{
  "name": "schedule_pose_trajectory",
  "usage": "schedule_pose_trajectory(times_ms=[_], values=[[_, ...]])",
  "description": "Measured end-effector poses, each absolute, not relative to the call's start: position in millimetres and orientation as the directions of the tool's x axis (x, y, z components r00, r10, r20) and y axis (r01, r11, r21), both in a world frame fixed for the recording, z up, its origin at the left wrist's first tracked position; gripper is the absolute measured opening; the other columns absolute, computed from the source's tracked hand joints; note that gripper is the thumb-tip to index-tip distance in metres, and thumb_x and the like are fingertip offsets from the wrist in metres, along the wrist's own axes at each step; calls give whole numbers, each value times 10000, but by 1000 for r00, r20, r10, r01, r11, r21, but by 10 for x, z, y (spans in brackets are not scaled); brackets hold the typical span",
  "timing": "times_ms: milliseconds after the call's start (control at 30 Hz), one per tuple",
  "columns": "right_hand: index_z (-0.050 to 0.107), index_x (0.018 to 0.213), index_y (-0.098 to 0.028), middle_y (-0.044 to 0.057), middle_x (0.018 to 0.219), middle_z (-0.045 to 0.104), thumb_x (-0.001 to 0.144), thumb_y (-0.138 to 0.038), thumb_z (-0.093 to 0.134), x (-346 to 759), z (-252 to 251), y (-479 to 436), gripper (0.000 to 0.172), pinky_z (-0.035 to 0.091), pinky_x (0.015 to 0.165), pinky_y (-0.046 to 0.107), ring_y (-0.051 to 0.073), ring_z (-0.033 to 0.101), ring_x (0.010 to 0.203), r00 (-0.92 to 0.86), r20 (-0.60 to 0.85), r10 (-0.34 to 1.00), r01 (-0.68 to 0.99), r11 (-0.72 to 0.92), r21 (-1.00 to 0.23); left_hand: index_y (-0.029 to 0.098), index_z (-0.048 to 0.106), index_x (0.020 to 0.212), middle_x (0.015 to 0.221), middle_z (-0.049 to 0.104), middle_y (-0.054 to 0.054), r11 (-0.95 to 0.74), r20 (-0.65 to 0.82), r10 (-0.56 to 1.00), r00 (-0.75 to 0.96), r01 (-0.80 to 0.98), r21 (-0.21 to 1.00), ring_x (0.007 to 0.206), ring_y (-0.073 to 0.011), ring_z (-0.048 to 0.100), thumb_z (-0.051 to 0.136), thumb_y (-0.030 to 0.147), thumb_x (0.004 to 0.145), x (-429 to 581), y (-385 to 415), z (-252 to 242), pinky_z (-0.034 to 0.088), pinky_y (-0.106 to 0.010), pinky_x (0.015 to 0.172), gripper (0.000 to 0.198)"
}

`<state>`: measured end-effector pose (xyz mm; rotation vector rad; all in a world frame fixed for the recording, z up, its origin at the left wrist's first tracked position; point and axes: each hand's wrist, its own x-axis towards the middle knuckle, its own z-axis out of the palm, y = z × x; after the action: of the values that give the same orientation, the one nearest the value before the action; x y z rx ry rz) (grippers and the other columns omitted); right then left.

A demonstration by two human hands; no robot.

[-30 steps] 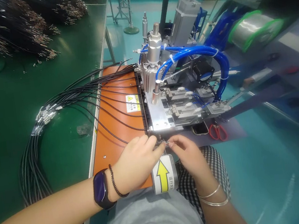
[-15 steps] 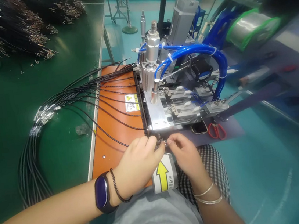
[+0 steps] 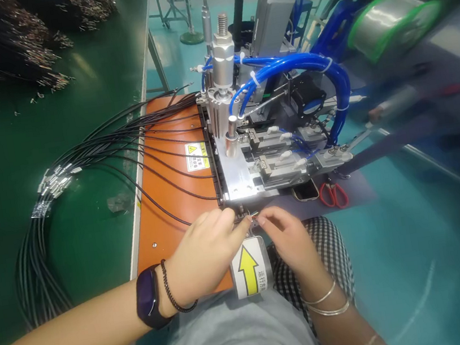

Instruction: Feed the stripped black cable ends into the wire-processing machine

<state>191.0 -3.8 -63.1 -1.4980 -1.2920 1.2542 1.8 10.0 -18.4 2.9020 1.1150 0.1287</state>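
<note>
At the near end of a metal machine [image 3: 237, 178], my left hand [image 3: 210, 244] is closed around the end of a black cable [image 3: 165, 213]. The cable runs in from the left over the orange plate [image 3: 176, 214]. My right hand [image 3: 288, 238] pinches with thumb and forefinger at the thin wire end [image 3: 254, 215] that sticks out from my left fingertips. What exactly lies between the right fingertips is too small to make out. Several more black cables [image 3: 170, 172] enter the machine's edge side by side. Just below my fingers is a rounded cover [image 3: 247, 267] with a yellow arrow.
A cable bundle [image 3: 43, 261] with shiny ends [image 3: 57, 179] lies on the green table [image 3: 93, 232]. Dark wire heaps [image 3: 15, 43] are farther back. Red-handled scissors [image 3: 333, 195] and a phone [image 3: 306, 191] lie right of the machine. Blue air hoses [image 3: 304, 61] arch above; a wire spool [image 3: 393, 24] hangs right.
The view has shifted slightly, so the machine and table appear a little higher and farther left. Both hands stay together at the cable end, where thin wire shows more plainly between the fingers.
</note>
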Motion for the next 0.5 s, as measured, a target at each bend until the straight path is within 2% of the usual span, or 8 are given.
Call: schedule_pose_trajectory(times_ms=[233, 500], values=[[575, 775, -190, 0, 772, 579, 854, -276, 518, 1899, -611, -32, 130, 400, 649, 259, 165, 534, 748, -23, -190, 981, 239, -180, -954, 188, 457, 1277, 877, 477, -59, -748, 43, 663, 747, 658, 87, 761, -190, 426, 400, 114, 875, -15, 116, -193, 414, -348, 677, 413], [533, 711, -185, -27, 660, 507, 800, -240, 518, 1819, -639, -6, 106, 364, 560, 242, 138, 473, 622, 40, -216, 976, 173, -219, -960, 206, 406, 1329, 933, 506, -66, -753, -11, 652, 758, 649, 103, 820, -197, 438, 419, 67, 853, -32, 154, -188, 414, -351, 702, 496]])
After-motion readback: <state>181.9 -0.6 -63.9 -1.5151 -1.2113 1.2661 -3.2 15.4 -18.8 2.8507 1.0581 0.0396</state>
